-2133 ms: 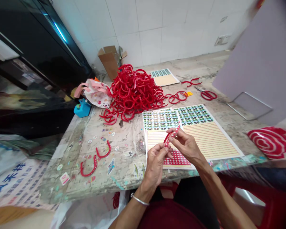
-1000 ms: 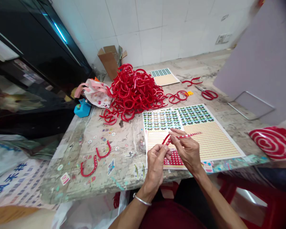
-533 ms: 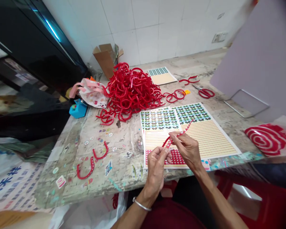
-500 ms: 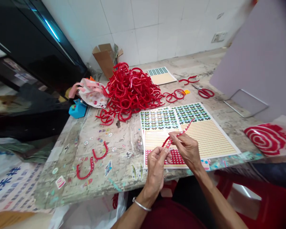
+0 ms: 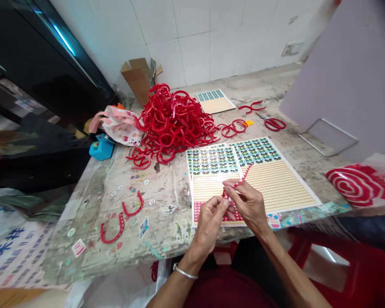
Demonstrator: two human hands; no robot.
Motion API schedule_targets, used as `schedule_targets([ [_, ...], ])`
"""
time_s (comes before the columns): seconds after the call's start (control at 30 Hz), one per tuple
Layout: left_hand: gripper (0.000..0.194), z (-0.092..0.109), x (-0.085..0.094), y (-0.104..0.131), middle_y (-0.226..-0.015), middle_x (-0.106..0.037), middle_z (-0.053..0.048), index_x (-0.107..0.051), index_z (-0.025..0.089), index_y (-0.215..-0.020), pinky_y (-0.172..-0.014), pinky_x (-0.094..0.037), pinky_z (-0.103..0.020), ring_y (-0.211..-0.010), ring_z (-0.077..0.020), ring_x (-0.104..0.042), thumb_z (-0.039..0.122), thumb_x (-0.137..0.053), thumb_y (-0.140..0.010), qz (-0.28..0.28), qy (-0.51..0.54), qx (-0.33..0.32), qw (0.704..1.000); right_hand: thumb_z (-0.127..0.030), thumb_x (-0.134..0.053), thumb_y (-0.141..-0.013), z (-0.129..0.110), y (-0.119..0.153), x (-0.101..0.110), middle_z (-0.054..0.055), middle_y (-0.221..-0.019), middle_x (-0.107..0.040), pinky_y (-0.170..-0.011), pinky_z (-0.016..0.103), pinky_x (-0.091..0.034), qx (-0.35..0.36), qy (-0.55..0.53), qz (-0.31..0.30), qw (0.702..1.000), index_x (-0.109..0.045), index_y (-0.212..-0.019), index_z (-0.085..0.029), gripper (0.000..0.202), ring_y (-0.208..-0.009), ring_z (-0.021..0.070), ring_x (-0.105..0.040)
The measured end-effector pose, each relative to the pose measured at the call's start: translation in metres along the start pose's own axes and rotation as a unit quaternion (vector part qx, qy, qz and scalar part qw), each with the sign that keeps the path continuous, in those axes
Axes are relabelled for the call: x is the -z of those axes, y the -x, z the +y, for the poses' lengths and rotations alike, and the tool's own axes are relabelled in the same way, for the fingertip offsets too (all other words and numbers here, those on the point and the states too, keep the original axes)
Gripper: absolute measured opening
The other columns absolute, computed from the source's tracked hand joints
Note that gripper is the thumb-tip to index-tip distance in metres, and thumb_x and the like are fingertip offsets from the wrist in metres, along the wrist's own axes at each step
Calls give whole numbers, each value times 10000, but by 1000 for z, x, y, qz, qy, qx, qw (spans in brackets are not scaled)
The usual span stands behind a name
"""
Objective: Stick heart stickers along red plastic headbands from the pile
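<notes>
My left hand (image 5: 210, 220) is closed, thumb and fingers pinching a thin red headband (image 5: 225, 194) dotted with white, mostly hidden by the fingers. Close beside it, my right hand (image 5: 248, 203) pinches a narrow red-and-white patterned sticker strip (image 5: 248, 171), whose free end sticks up and away to the right. Beneath both hands lies a sticker sheet (image 5: 208, 186) with green-blue pictures at the top, yellow lined rows and a red-and-white patterned bottom. A second sheet (image 5: 282, 184) lies on its right. Two curved headbands (image 5: 114, 235) with white dots rest on the table at left.
A big heap of red headbands (image 5: 176, 119) stands at the back. Red-handled scissors (image 5: 274, 124), a smaller sheet (image 5: 216, 102), a blue tape dispenser (image 5: 101, 147), a pink-handled bag (image 5: 123, 126) and a cardboard box (image 5: 137, 83) surround it. A red-and-white package (image 5: 356, 184) lies at right.
My right hand has moved down and slightly left, closer to my left hand. The strip's free end has dropped lower. The whole view has shifted slightly.
</notes>
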State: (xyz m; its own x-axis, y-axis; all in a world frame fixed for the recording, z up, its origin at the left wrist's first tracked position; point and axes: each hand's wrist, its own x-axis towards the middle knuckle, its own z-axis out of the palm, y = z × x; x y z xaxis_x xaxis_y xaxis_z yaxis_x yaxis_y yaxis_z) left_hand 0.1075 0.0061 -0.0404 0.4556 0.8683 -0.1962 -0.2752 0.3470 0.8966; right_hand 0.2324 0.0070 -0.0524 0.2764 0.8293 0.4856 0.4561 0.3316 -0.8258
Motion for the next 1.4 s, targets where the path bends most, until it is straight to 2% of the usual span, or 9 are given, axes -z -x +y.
schedule_targets([
  [0.13,219,8,3,-6,-629,-563,-14,-596,106,-857,-683,-390,-251,-608,-105,-511,312,-522,-867,-42,-12,9,999,-153,-570,-830,-2,3,0,67,-902,-698,-759,315,-522,35,19,-21,999,-706,-891,-218,163,-901,193,-641],
  [0.23,206,8,3,-6,-640,-493,23,-563,116,-841,-579,-341,-209,-528,-58,-393,322,-556,-843,-51,14,35,998,-167,-576,-827,4,4,3,63,-891,-701,-739,307,-528,33,10,-41,999,-702,-897,-217,153,-864,186,-647],
  [0.37,195,3,0,-2,-670,-428,47,-515,134,-836,-488,-228,-182,-493,-33,-258,325,-556,-842,-51,24,68,996,-208,-593,-820,12,3,8,63,-905,-699,-698,282,-537,-20,-25,-41,999,-698,-928,-213,150,-822,174,-652],
  [0.67,146,2,-1,8,-629,-364,55,-518,149,-825,-474,-201,-185,-514,-49,-258,292,-517,-853,-43,-37,73,996,-327,-610,-808,12,4,17,58,-919,-702,-644,269,-561,-152,-103,-60,981,-728,-904,-206,194,-848,195,-650],
  [0.87,215,-2,0,10,-593,-330,59,-466,162,-732,-468,-191,-203,-508,-59,-253,331,-507,-859,-31,-64,46,996,-362,-639,-781,14,5,18,42,-822,-705,-639,317,-595,-238,-190,-61,951,-727,-908,-184,236,-741,186,-660],
  [0.97,231,0,1,9,-593,-330,59,-458,159,-717,-481,-209,-205,-513,-62,-245,334,-507,-860,-54,-71,35,995,-323,-618,-807,9,5,18,38,-813,-701,-662,310,-583,-203,-176,-60,961,-723,-912,-197,195,-754,183,-664],
  [1.07,213,8,1,8,-624,-409,37,-493,150,-761,-565,-312,-210,-571,-80,-360,326,-478,-880,-86,-106,15,991,-234,-603,-819,-1,6,17,45,-868,-699,-727,303,-556,-90,-103,-46,990,-720,-907,-215,148,-810,179,-658],
  [1.2,215,19,-1,5,-750,-502,-14,-515,143,-825,-715,-379,-255,-725,-127,-472,318,-423,-909,-119,-128,-16,984,-141,-589,-809,-13,10,17,58,-908,-703,-811,326,-531,19,-38,-43,998,-710,-932,-215,188,-898,192,-646],
  [1.4,269,15,1,6,-656,-410,23,-495,155,-736,-634,-326,-236,-632,-107,-369,347,-422,-909,-108,-151,-21,982,-215,-621,-802,-7,14,21,75,-1056,-671,-694,277,-573,-91,-116,-86,985,-674,-1054,-227,257,-965,201,-634],
])
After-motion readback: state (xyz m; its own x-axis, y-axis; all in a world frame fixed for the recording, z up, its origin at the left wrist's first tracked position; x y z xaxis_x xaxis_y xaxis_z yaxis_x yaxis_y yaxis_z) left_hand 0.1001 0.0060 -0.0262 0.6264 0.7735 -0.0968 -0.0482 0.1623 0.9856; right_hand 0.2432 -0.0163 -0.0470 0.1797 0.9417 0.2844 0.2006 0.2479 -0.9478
